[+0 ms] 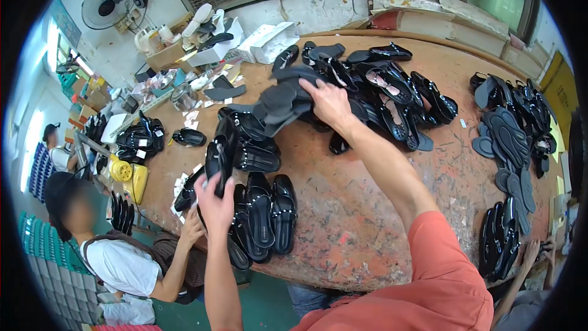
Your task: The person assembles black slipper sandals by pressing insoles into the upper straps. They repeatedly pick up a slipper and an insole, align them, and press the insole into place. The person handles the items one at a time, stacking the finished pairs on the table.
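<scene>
My left hand (215, 201) is closed on the near end of a shiny black shoe (222, 150), held tilted above the table's left part. Below it, several black studded slippers (261, 211) lie side by side. My right hand (332, 104) reaches across to the middle of the table and grips a bunch of dark grey insoles (282, 109), which are smeared by motion. Under and beside this bunch are more black studded slippers (257, 156). A large heap of black shoes (392, 89) lies just beyond and to the right of my right hand.
The worn wooden table (367, 220) spreads before me. At its right edge are grey insoles (508, 141) and black shoes (499, 239), near another person's hands (533, 254). A co-worker (122, 257) sits close on the left, beside a yellow heat-gun-like tool (122, 170). White boxes (266, 43) stand at the back.
</scene>
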A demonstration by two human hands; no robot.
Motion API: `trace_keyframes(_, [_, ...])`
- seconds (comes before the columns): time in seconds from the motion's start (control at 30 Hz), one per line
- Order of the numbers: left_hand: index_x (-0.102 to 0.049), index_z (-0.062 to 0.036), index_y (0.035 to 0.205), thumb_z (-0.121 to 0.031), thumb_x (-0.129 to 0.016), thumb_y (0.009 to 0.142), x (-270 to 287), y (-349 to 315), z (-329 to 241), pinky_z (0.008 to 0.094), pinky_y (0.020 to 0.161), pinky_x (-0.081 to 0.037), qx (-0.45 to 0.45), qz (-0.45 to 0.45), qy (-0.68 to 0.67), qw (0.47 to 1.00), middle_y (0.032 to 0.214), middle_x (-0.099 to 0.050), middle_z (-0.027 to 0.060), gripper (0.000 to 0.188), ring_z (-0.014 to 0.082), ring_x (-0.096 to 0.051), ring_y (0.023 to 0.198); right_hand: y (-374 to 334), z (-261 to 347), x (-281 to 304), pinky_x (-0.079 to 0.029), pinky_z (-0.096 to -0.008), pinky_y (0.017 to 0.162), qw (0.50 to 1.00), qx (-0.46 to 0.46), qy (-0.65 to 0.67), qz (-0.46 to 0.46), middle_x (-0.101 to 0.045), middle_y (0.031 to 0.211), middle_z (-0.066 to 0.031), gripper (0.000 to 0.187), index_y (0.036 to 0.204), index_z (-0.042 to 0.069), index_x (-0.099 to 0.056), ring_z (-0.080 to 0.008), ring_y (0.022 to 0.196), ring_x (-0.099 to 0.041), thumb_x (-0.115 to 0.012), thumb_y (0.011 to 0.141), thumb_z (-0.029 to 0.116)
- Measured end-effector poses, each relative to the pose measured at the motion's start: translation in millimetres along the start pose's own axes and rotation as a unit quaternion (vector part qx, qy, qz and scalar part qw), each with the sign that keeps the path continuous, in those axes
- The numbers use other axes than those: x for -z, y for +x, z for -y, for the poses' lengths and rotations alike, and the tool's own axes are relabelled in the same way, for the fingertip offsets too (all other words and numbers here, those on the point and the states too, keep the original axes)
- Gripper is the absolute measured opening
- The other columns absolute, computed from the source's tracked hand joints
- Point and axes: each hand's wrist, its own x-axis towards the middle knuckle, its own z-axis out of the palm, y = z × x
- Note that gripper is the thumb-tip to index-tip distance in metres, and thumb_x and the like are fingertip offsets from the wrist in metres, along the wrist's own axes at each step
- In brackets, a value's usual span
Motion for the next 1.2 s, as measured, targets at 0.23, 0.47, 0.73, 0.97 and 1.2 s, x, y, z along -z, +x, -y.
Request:
trace_keyframes(0.23, [-0.051,0.0015,0.155,-0.027,-0.081,0.092,-57.5,-15.5,-47.7,0.0554,0.128,-0.031,-0.143,-0.024,0.023,0.989,0.165,-0.039,0.0346,0.076,0.0523,-0.037,0.153,-31.1,-14.9,158.3,-0.061,-0.0520,0.094,0.972,-0.035,0.221,-0.070,-0.080,0.109,-0.0204,0.072,0.152,0.027,-0.062,-0.0432,0.104,-0.076,-0.067,0.084,0.006])
trace_keyframes(0.47, [-0.050,0.0015,0.155,-0.017,-0.076,0.095,-90.1,-109.9,-71.8,0.0497,0.129,-0.032,-0.086,0.076,-0.127,0.985,0.168,-0.038,0.0282,0.068,0.0447,-0.039,0.155,-181.3,-6.4,299.0,-0.058,-0.0462,0.101,0.979,0.049,0.063,-0.186,-0.070,0.138,-0.0210,0.063,0.144,0.014,-0.070,-0.0414,0.122,-0.071,-0.075,0.082,0.003])
trace_keyframes(0.73, [-0.043,0.0025,0.160,-0.019,-0.074,0.099,-143.4,-213.9,-116.3,0.0521,0.127,-0.033,-0.120,0.128,-0.184,0.967,0.168,-0.036,0.0282,0.072,0.0461,-0.036,0.155,-436.7,-82.0,154.1,-0.031,-0.0599,0.128,0.982,-0.139,-0.050,0.118,-0.042,0.168,-0.0248,0.074,0.157,0.019,-0.057,-0.0491,0.155,-0.039,-0.076,0.086,0.016])
trace_keyframes(0.97, [-0.040,-0.0248,0.169,-0.037,-0.077,0.093,-193.8,-236.5,-198.8,0.0809,0.123,-0.010,-0.384,0.285,-0.027,0.878,0.180,-0.020,0.0183,0.085,0.0505,-0.014,0.164,-417.5,-110.4,195.8,-0.044,-0.0513,0.112,0.976,-0.161,-0.018,0.148,-0.064,0.133,-0.0148,0.060,0.139,0.010,-0.065,-0.0378,0.130,-0.059,-0.084,0.087,0.032])
trace_keyframes(1.2, [-0.030,-0.0372,0.172,-0.036,-0.077,0.085,-268.0,-160.9,-205.8,0.0852,0.122,-0.015,-0.439,0.407,-0.022,0.801,0.184,-0.015,0.0000,0.099,0.0472,-0.014,0.165,-413.7,-89.3,186.0,-0.045,-0.0537,0.099,0.979,-0.139,-0.040,0.144,-0.061,0.118,-0.0125,0.036,0.110,0.011,-0.067,-0.0350,0.118,-0.058,-0.085,0.080,0.017])
